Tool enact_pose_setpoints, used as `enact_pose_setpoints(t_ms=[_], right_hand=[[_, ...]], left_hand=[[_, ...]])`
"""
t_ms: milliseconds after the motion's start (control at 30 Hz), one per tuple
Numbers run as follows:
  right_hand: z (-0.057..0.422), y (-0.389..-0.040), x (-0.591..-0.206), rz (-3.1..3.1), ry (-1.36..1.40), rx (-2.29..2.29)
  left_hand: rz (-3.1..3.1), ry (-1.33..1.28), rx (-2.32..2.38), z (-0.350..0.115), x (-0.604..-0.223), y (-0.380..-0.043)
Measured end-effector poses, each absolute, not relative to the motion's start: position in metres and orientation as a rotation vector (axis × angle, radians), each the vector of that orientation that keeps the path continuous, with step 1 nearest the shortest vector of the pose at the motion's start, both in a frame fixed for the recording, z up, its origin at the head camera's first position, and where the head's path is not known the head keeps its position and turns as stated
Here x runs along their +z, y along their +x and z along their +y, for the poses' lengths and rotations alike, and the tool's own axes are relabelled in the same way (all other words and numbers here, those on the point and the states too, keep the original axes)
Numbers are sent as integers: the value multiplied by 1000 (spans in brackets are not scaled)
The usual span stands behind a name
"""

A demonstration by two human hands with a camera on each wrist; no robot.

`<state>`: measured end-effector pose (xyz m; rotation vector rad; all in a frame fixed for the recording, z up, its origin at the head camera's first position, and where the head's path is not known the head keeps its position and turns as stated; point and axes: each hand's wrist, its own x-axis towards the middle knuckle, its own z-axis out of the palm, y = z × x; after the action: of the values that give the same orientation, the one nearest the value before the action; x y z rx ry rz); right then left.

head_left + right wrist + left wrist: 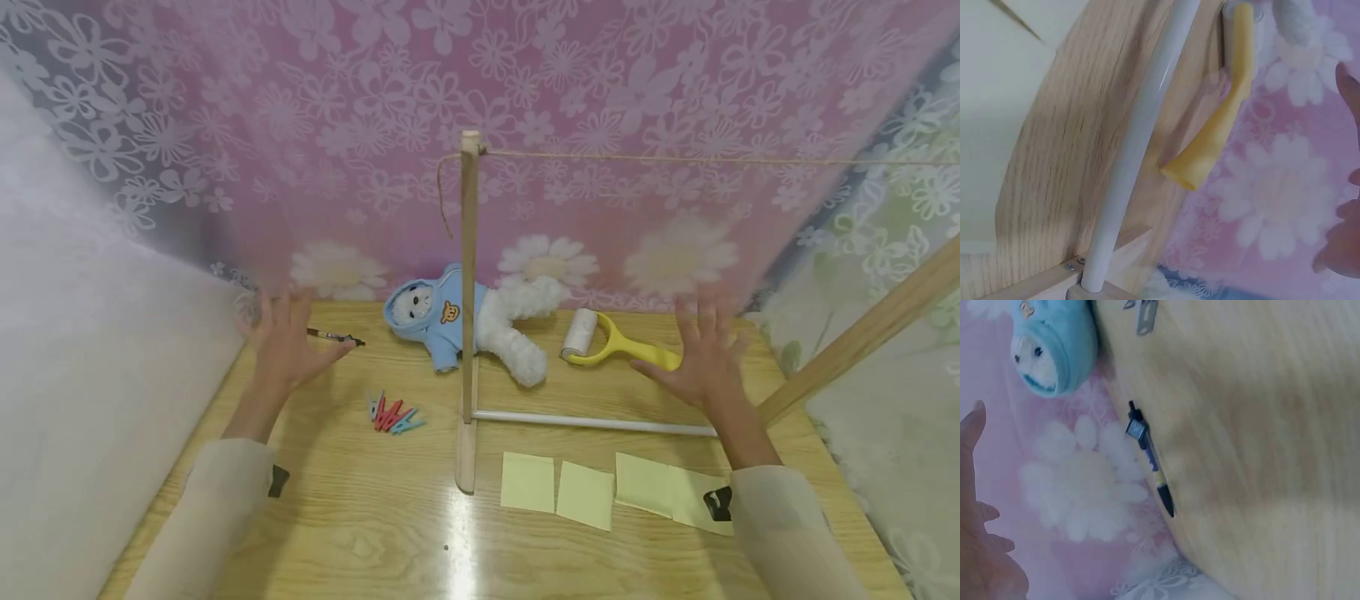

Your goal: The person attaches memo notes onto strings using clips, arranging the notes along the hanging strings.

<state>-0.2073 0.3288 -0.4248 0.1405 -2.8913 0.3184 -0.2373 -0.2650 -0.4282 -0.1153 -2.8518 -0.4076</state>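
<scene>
Closest on the light wood-grain table (360,542), four square pale-yellow paper notes (527,482) lie in a row, the rightmost partly covered by the right cuff. Beyond them, a white round rod (592,422) runs rightward from the foot of a pale wooden upright (468,275); left of it sits a cluster of grey, red and blue clothespins (390,417). Farther back, the left hand (288,346) is held up empty, fingers spread and thumb out, near a slim black-bodied pen (333,337) lying by the table's back edge. The right hand (705,358) is likewise empty and spread, near the handle of a yellow plastic lint roller with a white cylinder (611,340); the fingertips are blurred, but both hands seem clear of these objects. Between pen and roller, a white plush toy in a blue hoodie (448,312) lies behind the upright, before a pink floral backdrop (360,167).
</scene>
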Motion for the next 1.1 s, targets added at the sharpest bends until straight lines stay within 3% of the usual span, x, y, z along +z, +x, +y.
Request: enact_pose_setpoints(t_ms=[533,933,1100], right_hand=[[256,-148,-450,-2982,450,1028],[207,-140,-477,-3097,757,1194],[192,-138,-484,-3134,747,1147]], left_hand=[[-3142,-186,-735,-235,-470,-218],[-3174,-34,-849,-220,-496,-222],[-3196,37,-805,-208,-497,-223]])
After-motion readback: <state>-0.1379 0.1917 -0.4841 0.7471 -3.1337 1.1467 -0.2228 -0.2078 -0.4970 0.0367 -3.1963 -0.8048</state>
